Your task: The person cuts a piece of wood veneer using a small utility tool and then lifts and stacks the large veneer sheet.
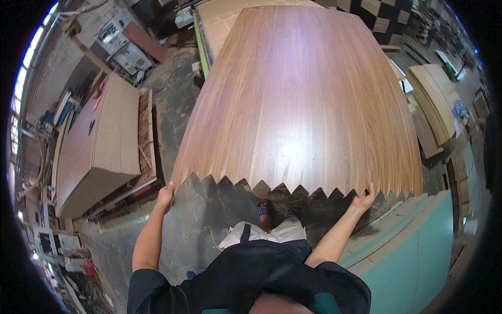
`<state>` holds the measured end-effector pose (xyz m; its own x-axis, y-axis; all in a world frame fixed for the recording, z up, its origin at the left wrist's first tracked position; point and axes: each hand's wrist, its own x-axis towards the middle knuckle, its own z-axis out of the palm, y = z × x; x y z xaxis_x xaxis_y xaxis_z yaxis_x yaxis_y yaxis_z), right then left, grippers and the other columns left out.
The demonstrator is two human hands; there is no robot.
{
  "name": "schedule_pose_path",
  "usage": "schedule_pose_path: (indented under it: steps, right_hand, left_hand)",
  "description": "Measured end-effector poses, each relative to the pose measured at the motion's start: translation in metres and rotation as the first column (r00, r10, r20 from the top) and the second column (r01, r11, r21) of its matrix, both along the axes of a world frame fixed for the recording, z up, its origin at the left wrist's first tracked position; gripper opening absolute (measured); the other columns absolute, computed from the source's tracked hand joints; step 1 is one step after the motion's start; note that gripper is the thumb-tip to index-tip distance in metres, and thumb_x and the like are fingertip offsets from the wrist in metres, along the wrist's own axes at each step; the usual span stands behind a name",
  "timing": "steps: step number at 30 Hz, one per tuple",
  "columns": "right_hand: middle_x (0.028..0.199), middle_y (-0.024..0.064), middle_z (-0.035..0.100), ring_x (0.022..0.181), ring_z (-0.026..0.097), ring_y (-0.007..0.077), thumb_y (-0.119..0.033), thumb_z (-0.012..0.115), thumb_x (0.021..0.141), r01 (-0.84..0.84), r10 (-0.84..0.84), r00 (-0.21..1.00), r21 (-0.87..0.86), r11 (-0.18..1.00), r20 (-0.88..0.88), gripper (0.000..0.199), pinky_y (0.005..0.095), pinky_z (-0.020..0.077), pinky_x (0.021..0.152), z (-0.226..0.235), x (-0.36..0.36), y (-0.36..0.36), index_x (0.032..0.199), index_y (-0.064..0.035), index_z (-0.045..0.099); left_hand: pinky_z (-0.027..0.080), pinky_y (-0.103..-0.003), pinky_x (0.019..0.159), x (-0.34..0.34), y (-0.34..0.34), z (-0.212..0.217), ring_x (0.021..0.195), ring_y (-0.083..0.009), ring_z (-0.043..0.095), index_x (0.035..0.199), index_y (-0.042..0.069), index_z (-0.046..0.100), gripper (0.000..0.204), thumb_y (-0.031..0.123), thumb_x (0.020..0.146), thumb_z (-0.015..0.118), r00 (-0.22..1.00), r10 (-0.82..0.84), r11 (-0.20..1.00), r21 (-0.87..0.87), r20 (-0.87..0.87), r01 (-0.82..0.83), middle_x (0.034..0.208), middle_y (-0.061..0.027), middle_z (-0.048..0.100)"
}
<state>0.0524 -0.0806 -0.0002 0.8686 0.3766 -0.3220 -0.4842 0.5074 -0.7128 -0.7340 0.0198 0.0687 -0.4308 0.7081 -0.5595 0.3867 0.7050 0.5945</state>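
A large wood-grain panel [303, 104] stretches away in front of me, its near edge cut in a zigzag of pointed teeth. At the panel's near left corner, my left hand [166, 196] is closed on the edge. My right hand [364, 199] grips the toothed edge towards the right, with fingers at the points; part of its grip is hidden by the panel. Light glares off the smooth top face near the middle.
A stack of brown boards [112, 131] stands at the left, with small hand tools [98, 97] on top. Pale green boards [413, 256] are piled close at my right. More stacked boards [436, 104] stand at the far right. A control cabinet [123, 44] is at the back left.
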Motion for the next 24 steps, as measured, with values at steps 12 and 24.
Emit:
schedule_pose_path:
  steps: [12,24]
  right_hand:
    - [0.132,0.0164,0.063,0.121,0.063,0.0319,-0.016,0.072,0.096,-0.227,0.200,0.962,-0.134,0.965,-0.187,0.049,0.0503,0.0548,0.102,-0.049,0.031,-0.027,0.140,-0.0007,0.057]
    - [0.138,0.0169,0.062,0.131,0.058,0.0309,-0.009,0.079,0.095,0.052,-0.114,0.979,-0.342,0.938,-0.166,0.054,0.0434,0.0428,0.116,-0.063,0.042,-0.018,0.142,0.0032,0.055]
  left_hand:
    - [0.049,-0.034,0.055,0.031,-0.008,-0.060,0.056,-0.0174,0.053,0.096,0.005,0.064,0.053,0.057,0.105,0.056,0.994,0.073,0.995,0.068,-0.079,-0.067,0.069,-0.0033,0.055]
    - [0.041,-0.030,0.047,0.013,-0.062,-0.090,0.052,-0.0145,0.049,0.085,0.009,0.051,0.051,0.054,0.109,0.051,1.000,0.009,0.974,0.224,0.008,-0.011,0.069,-0.0033,0.051]
